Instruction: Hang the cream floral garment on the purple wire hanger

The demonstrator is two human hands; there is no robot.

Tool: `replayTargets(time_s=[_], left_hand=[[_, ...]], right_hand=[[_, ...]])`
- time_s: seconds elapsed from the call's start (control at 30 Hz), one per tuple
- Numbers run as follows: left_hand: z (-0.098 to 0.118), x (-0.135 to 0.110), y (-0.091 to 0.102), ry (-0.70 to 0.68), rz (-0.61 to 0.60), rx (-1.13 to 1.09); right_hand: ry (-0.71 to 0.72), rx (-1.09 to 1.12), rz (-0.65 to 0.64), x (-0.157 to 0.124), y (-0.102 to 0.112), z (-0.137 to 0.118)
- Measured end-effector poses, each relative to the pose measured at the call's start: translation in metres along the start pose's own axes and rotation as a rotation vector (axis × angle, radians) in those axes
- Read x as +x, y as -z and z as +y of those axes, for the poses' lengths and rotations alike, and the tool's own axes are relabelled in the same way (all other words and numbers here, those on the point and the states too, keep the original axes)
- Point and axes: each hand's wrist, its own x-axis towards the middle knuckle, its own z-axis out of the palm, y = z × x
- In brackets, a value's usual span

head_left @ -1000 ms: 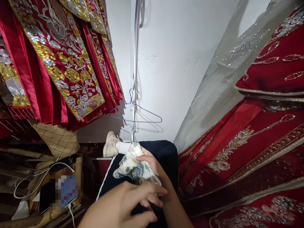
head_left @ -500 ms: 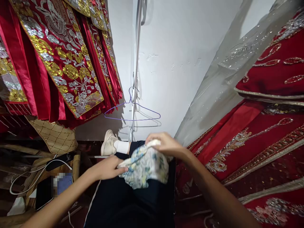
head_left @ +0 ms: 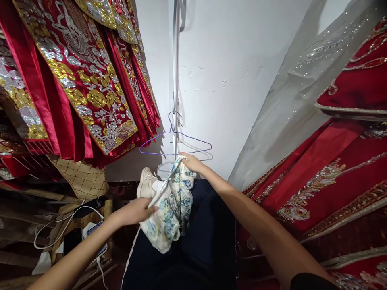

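Observation:
A white cloth garment with a blue, green and yellow floral print (head_left: 172, 201) hangs in loose folds between my two hands, above my dark trousers. My left hand (head_left: 140, 211) pinches its left edge, the thumb lying on top. At the upper end of the same edge, my right hand (head_left: 192, 162) grips the fabric, so the edge runs taut and slanting between them. Just beyond the right hand, a thin purple wire hanger (head_left: 175, 153) hangs at the upright metal pole against the wall. What kind of garment it is, the folds do not show.
Red costumes with gold and silver sequins (head_left: 96, 96) hang at left. Beaded red dresses (head_left: 332, 173) and a sheer white sparkling fabric (head_left: 272, 121) fill the right. A wooden stand (head_left: 107, 209) at lower left holds a phone (head_left: 96, 229) and a white cable (head_left: 69, 217). My shoe (head_left: 146, 183) is beside the garment.
My right hand has moved up and away, toward the hanger, drawing the garment's edge straight. My left hand has shifted slightly left in the view, and the bunched garment now hangs more open.

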Motion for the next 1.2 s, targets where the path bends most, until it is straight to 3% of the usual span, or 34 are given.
replayTargets(time_s=[0.07,0.13,0.23,0.3,0.4,0.53,0.6,0.7,0.77,0.93,0.97,1.07,1.2], left_hand=[[-0.024,0.01,0.025,0.079,0.011,0.345],[-0.036,0.02,0.053,0.122,0.026,0.517],[-0.037,0.037,0.088,0.154,0.147,0.584],[-0.034,0.049,0.103,0.057,0.291,0.605],[-0.026,0.065,0.111,-0.151,0.428,0.635],[0.0,0.08,0.101,-0.377,0.451,0.495],[0.02,0.084,0.095,-0.48,0.526,0.398],[0.043,0.089,0.096,-0.513,0.643,0.273],[0.049,0.09,0.104,-0.502,0.644,0.234],[0.047,0.085,0.131,-0.489,0.556,0.239],[0.047,0.084,0.136,-0.483,0.534,0.232],[0.051,0.082,0.147,-0.442,0.442,0.144],[0.053,0.08,0.159,-0.367,0.39,-0.161]], right_hand=[[0.016,-0.049,-0.007,-0.011,0.008,0.006],[0.043,-0.098,0.034,-0.023,0.017,0.005],[0.086,-0.117,0.103,-0.037,0.028,-0.004],[0.1,-0.085,0.123,-0.043,0.035,-0.009],[0.09,-0.004,0.16,-0.052,0.043,-0.008],[0.097,0.12,0.17,-0.06,0.044,-0.009],[0.11,0.174,0.137,-0.063,0.039,-0.014],[0.124,0.18,0.106,-0.064,0.035,-0.024],[0.119,0.139,0.126,-0.063,0.042,-0.024],[-0.029,0.027,0.447,-0.057,0.095,-0.006],[-0.049,0.02,0.458,-0.056,0.107,-0.003],[-0.062,0.029,0.236,-0.054,0.141,-0.004],[-0.087,0.109,-0.111,-0.058,0.182,-0.021]])
